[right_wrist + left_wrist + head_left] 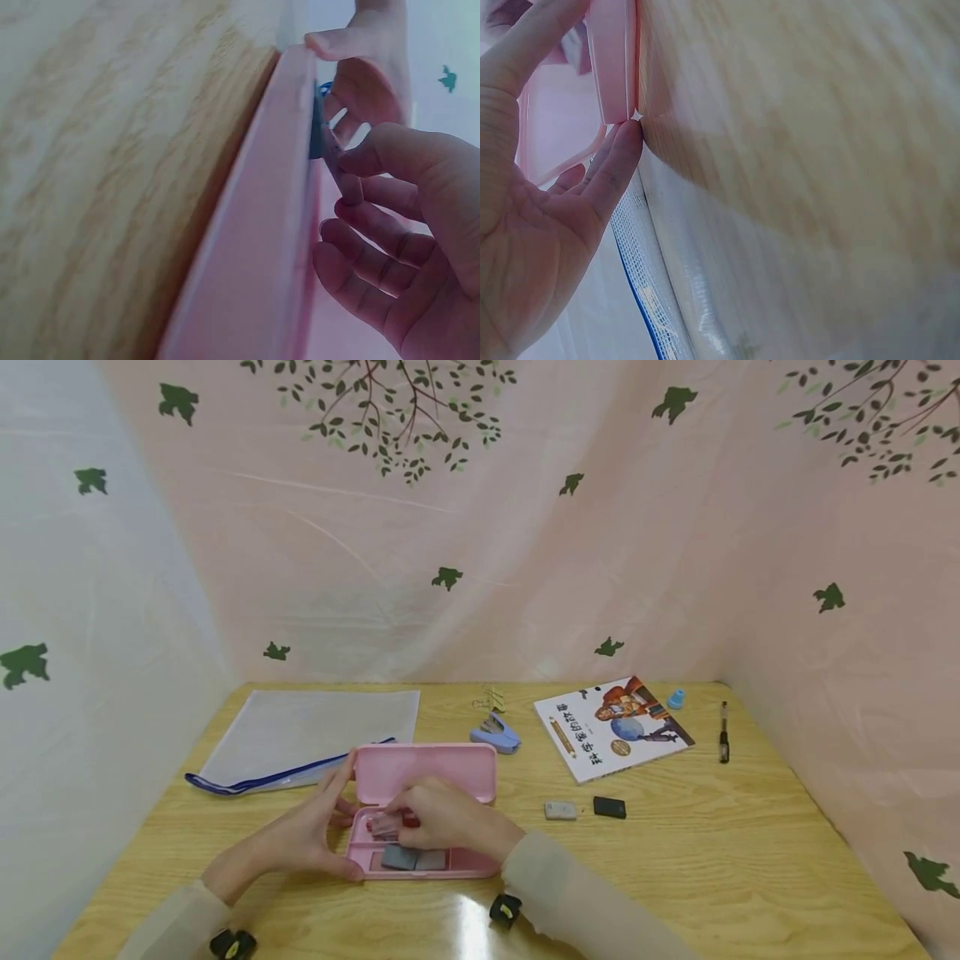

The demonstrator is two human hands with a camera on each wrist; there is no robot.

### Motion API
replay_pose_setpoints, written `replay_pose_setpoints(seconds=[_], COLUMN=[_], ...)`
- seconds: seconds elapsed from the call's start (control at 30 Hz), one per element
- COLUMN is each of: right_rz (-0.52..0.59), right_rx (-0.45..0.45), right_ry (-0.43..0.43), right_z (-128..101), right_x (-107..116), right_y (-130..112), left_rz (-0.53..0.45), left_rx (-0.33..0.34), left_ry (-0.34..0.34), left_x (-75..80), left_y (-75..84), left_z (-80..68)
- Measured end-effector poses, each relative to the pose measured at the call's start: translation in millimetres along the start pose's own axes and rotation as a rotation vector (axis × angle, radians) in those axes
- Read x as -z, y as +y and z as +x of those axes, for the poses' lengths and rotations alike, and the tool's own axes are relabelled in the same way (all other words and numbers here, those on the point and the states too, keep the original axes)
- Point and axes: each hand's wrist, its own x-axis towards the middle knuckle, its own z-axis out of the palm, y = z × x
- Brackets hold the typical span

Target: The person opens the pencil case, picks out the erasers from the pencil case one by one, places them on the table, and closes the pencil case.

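Observation:
A pink pencil case (425,772) lies on the table with its lid folded back. My left hand (307,839) holds its left end, thumb at the front corner and fingers at the back; in the left wrist view the fingertips touch the pink corner. Over the case, my right hand (446,817) pinches a small pale block (343,176), like an eraser, between thumb and fingers. Its far side is hidden. Two grey blocks (400,857) lie side by side in the front compartment. Something reddish in the back compartment is partly covered by the right hand.
Behind the case lie a clear zip pouch (322,727) with a blue edge, a blue stapler (496,734) and a gold binder clip (490,698). To the right are a white block (560,811), a black block (609,807), a book (611,727), a blue cap-like piece (677,698) and a pen (723,735).

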Motion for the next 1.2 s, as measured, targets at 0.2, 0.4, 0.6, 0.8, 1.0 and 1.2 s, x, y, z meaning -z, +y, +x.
replay_pose_setpoints(seconds=[0.2, 0.4, 0.6, 0.8, 1.0, 1.2], right_rz=[0.018, 0.081, 0.189, 0.273, 0.253, 0.214], right_rx=[-0.014, -0.042, -0.095, -0.048, -0.059, -0.169], right_ry=[0.05, 0.053, 0.09, 0.229, 0.335, 0.365], right_z=[-14, -38, -74, -118, -171, -222], right_x=[15, 37, 65, 93, 110, 117], right_y=[-6, -7, 7, 35, 71, 101], left_rz=[0.005, 0.019, 0.032, 0.017, 0.003, 0.03], left_rx=[0.002, 0.016, 0.014, 0.017, 0.04, 0.0], left_ry=[-0.001, 0.0, 0.0, 0.006, 0.005, 0.016], left_x=[0.1, 0.5, 0.0, -0.3, -1.4, -1.4], left_y=[0.3, 1.1, 1.2, 1.3, 1.3, -0.6], left_z=[0.8, 0.2, 0.6, -0.1, 0.0, -0.1])
